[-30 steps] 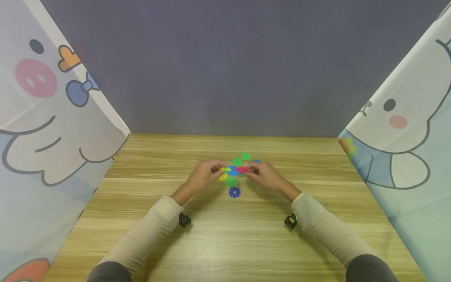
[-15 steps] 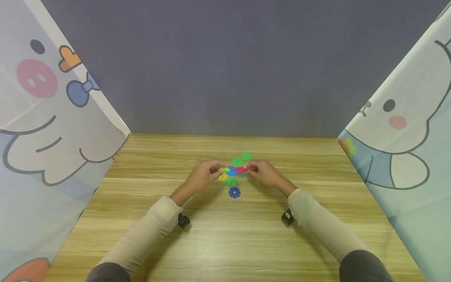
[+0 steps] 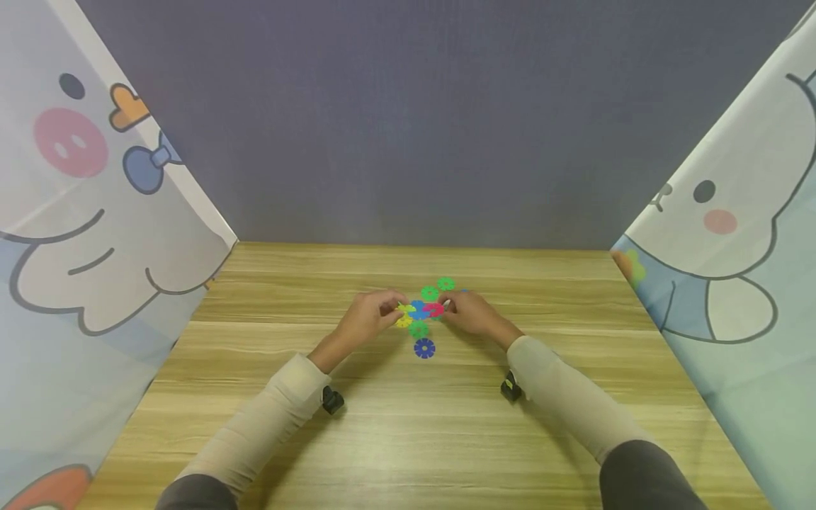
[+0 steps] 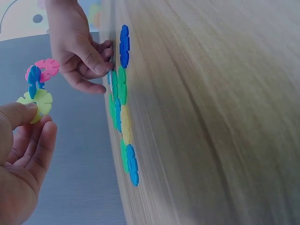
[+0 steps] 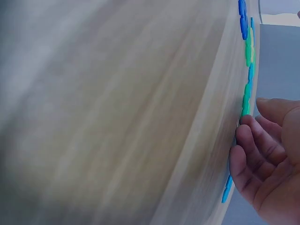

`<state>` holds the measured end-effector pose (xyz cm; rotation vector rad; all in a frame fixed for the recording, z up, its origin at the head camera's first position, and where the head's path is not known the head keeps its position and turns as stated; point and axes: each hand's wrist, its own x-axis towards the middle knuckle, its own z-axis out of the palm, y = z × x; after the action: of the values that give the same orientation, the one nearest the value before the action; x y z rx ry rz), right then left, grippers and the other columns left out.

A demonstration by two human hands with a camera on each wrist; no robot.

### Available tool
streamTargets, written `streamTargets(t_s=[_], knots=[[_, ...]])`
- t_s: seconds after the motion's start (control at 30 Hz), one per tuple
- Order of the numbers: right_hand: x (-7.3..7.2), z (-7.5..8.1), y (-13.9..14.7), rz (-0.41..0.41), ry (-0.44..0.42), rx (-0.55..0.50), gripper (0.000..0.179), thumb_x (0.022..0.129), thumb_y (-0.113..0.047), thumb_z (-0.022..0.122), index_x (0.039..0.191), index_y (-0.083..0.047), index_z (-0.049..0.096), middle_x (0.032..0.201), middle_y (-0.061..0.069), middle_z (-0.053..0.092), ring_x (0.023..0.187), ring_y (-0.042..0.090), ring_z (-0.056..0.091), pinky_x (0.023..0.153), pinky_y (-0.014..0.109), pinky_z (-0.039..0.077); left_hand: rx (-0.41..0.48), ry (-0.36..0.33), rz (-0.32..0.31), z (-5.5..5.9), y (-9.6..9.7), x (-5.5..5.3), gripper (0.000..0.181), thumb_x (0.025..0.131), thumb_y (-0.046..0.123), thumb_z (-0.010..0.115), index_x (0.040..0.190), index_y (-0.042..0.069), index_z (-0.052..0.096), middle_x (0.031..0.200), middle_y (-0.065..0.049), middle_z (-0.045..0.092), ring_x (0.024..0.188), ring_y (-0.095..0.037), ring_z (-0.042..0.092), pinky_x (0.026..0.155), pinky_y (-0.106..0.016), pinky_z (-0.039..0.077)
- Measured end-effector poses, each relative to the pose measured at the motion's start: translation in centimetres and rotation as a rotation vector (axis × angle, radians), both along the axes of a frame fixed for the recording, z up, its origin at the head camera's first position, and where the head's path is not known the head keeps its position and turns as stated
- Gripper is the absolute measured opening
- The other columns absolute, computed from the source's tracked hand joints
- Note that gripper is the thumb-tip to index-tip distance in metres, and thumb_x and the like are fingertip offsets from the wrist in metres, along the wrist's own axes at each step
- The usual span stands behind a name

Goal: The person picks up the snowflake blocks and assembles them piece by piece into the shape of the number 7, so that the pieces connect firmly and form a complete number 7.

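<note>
My left hand (image 3: 371, 315) pinches a yellow-green notched plastic disc (image 4: 43, 101) between thumb and fingers. Joined to it are a blue disc (image 4: 33, 80) and, at the far end, a pink disc (image 4: 48, 70); this chain hangs above the table. My right hand (image 3: 474, 314) is low at the other side, beside the pink disc in the head view. In the left wrist view it is apart from the chain, its fingers loosely bent close to discs on the tabletop. A whitish piece (image 4: 110, 77) partly shows by its fingertips; whether they touch it I cannot tell.
Several loose discs lie flat on the wooden table (image 3: 421, 439): green ones (image 3: 446, 283) at the back, a yellow one (image 3: 404, 321), another green one (image 3: 418, 329) and a dark blue one (image 3: 424, 348) in front. A grey panel (image 3: 408, 127) stands behind, with printed cloths (image 3: 720, 283) at the sides.
My right hand and forearm have shifted a little to the left. The pink disc has moved slightly left too. My left hand has stayed nearly still, with its pinch on the yellow-green disc.
</note>
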<state>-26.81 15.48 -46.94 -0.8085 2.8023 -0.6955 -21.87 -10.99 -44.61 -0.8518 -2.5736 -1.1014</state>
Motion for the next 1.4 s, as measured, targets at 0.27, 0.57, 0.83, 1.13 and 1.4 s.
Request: streamTargets(t_s=[0.27,0.57,0.83,1.13,1.4], knots=[[-0.4,0.0,-0.7,-0.002,-0.014,0.045,0.033,0.096,-0.02,0.068,0.124,-0.004,0.066,0.085,0.001,0.072,0.071,0.01,0.06,0.073,0.03,0.056,-0.008,-0.024,0.006,0.1,0.0,0.1,0.021,0.089,0.005,0.078,0.108,0.011,0.074,0.09,-0.005,0.078,0.074,-0.014,0.073,0.069,-0.018,0.06],[-0.4,0.1,-1.2,-0.018,-0.011,0.099,0.039,0.095,-0.026,0.072,0.125,-0.002,0.065,0.086,0.005,0.073,0.075,0.014,0.065,0.075,0.033,0.059,-0.019,-0.011,0.003,0.0,-0.1,0.1,0.021,0.089,0.005,0.078,0.109,0.011,0.074,0.087,-0.005,0.077,0.073,-0.014,0.072,0.068,-0.018,0.06],[-0.6,-0.1,-1.2,-0.039,-0.008,0.085,0.037,0.093,-0.026,0.074,0.12,-0.001,0.067,0.08,0.002,0.069,0.069,0.012,0.061,0.068,0.027,0.055,-0.008,-0.002,-0.003,-0.1,-0.1,0.1,0.021,0.089,0.005,0.078,0.108,0.01,0.074,0.086,-0.005,0.077,0.072,-0.012,0.071,0.067,-0.018,0.059],[-0.2,-0.1,-0.6,-0.098,0.004,0.0,0.021,0.092,-0.013,0.07,0.109,-0.002,0.068,0.077,0.001,0.062,0.064,0.011,0.05,0.059,0.022,0.045,0.0,-0.017,-0.007,-0.1,-0.1,0.2,0.021,0.089,0.004,0.078,0.108,0.011,0.074,0.085,-0.005,0.076,0.071,-0.012,0.07,0.067,-0.018,0.059],[0.4,0.3,0.3,-0.054,-0.03,-0.066,0.015,0.096,-0.017,0.066,0.085,-0.012,0.059,0.07,-0.002,0.056,0.06,0.009,0.046,0.055,0.021,0.042,-0.019,-0.021,0.005,0.0,-0.1,0.3,0.022,0.089,0.004,0.077,0.109,0.01,0.074,0.086,-0.005,0.077,0.073,-0.013,0.071,0.067,-0.018,0.059]])
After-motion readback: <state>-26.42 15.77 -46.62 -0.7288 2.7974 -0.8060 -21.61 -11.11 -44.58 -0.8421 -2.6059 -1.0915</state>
